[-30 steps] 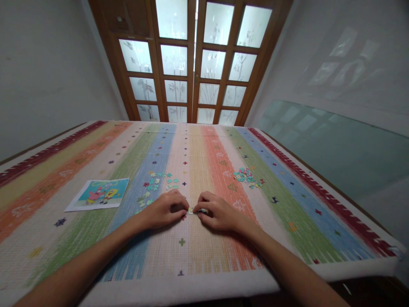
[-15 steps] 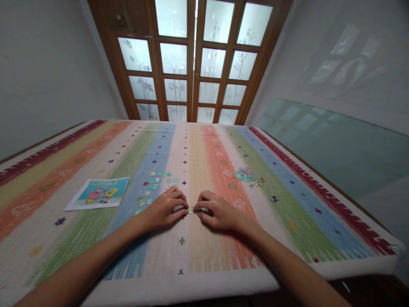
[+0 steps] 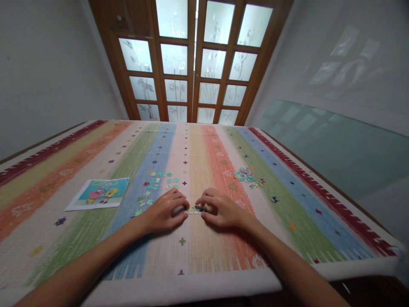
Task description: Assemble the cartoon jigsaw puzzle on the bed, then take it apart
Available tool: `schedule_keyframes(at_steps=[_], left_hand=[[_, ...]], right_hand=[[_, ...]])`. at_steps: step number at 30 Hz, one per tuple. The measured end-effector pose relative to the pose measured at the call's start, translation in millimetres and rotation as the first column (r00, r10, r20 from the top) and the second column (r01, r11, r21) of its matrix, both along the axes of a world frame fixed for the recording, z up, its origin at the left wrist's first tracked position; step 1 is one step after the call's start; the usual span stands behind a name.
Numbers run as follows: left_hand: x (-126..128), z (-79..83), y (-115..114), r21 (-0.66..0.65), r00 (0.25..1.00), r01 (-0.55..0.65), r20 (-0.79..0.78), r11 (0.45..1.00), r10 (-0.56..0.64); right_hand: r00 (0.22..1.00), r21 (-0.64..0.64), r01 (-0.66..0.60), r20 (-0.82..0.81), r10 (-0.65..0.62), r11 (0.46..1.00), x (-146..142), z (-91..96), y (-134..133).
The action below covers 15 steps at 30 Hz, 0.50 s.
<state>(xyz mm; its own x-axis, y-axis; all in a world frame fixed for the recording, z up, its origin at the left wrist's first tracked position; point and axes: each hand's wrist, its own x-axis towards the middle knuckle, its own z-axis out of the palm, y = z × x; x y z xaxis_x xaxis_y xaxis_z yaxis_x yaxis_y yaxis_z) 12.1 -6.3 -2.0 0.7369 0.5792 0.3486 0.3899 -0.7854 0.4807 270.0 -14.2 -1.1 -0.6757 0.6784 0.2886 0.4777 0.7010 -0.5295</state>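
Observation:
A narrow strip of joined jigsaw pieces (image 3: 194,210) lies low over the striped cloth, between my two hands. My left hand (image 3: 168,209) has its fingers and thumb closed on the strip's left end. At the other end, my right hand (image 3: 220,209) pinches the strip, fingers behind and thumb in front. Both ends are partly hidden by the fingers. Just beyond my left hand, loose jigsaw pieces (image 3: 154,184) in teal and pale green are spread on the blue stripe.
A printed cartoon picture (image 3: 102,192) lies flat on the left. A heap of jigsaw pieces (image 3: 246,175) sits to the right, past my right hand. The striped tablecloth (image 3: 188,256) covers the table. Behind it stand wooden doors (image 3: 191,85) with frosted panes.
My right thumb and fingers have shifted slightly to the right along the strip, so more of its middle shows. My left hand has barely moved.

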Motion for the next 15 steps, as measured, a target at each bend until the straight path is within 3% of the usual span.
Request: schedule_keyframes(at_steps=[7, 15], left_hand=[[-0.3, 0.4, -1.3, 0.009, 1.000, -0.019, 0.023, 1.000, 0.019], [0.7, 2.1, -3.4, -0.004, 1.000, -0.020, 0.016, 1.000, 0.020]], right_hand=[[0.988, 0.071, 0.111, 0.098, -0.117, 0.991, 3.5, 1.6, 1.7], [0.989, 0.054, 0.107, 0.100, -0.112, 0.993, 3.1, 1.6, 0.6]])
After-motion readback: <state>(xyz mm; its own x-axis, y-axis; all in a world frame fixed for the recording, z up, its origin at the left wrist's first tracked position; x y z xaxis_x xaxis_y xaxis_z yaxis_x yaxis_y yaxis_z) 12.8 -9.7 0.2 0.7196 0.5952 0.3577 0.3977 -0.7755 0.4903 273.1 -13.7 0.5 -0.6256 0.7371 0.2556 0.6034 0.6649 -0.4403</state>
